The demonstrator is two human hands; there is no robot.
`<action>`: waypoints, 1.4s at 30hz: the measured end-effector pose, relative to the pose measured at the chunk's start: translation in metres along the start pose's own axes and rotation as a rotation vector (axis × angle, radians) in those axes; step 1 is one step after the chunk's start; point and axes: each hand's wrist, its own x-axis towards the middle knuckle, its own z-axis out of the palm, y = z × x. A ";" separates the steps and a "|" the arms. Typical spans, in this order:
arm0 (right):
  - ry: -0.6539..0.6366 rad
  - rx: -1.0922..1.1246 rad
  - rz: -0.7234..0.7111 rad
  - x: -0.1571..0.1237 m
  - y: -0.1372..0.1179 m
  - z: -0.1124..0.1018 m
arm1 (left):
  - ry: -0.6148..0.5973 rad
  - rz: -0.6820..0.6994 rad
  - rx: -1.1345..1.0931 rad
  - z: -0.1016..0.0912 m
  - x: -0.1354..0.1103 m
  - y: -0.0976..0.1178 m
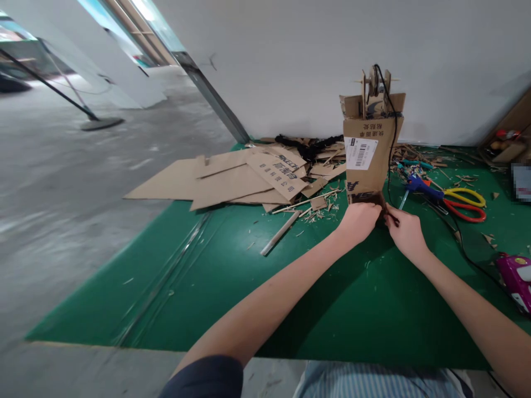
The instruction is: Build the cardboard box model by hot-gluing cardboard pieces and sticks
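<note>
A tall cardboard tower (370, 149) stands upright on the green mat (232, 287), with a barcode label on its front and a small wheel with a black cord (392, 143) at its top. My left hand (359, 220) grips the tower's bottom edge, fingers curled. My right hand (405, 231) is closed in a pinch at the tower's lower right corner, where the black cord comes down. What its fingertips hold is too small to make out.
Flat cardboard sheets (232, 179) and scraps lie at the left rear. A thin stick (280, 233) lies on the mat. Yellow and red scissors (462, 203) and a blue tool (421, 187) are to the right. A pink device (516, 279) sits at far right.
</note>
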 end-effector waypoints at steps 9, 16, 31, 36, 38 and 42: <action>-0.021 0.005 0.008 0.000 -0.001 -0.003 | -0.005 -0.012 0.006 0.002 0.000 0.000; -0.045 0.012 0.019 0.000 -0.003 -0.006 | -0.075 -0.006 0.044 -0.012 0.002 -0.003; -0.073 0.040 0.042 0.002 0.002 -0.005 | -0.078 0.057 0.041 -0.013 0.003 -0.008; -0.082 0.034 0.042 0.001 0.002 -0.005 | -0.049 0.063 0.034 -0.009 0.001 -0.008; -0.076 0.034 0.046 0.001 0.003 -0.004 | -0.036 0.061 0.032 -0.007 0.001 -0.009; -0.072 0.038 0.040 0.002 0.005 -0.003 | -0.011 0.047 0.031 -0.002 0.001 -0.008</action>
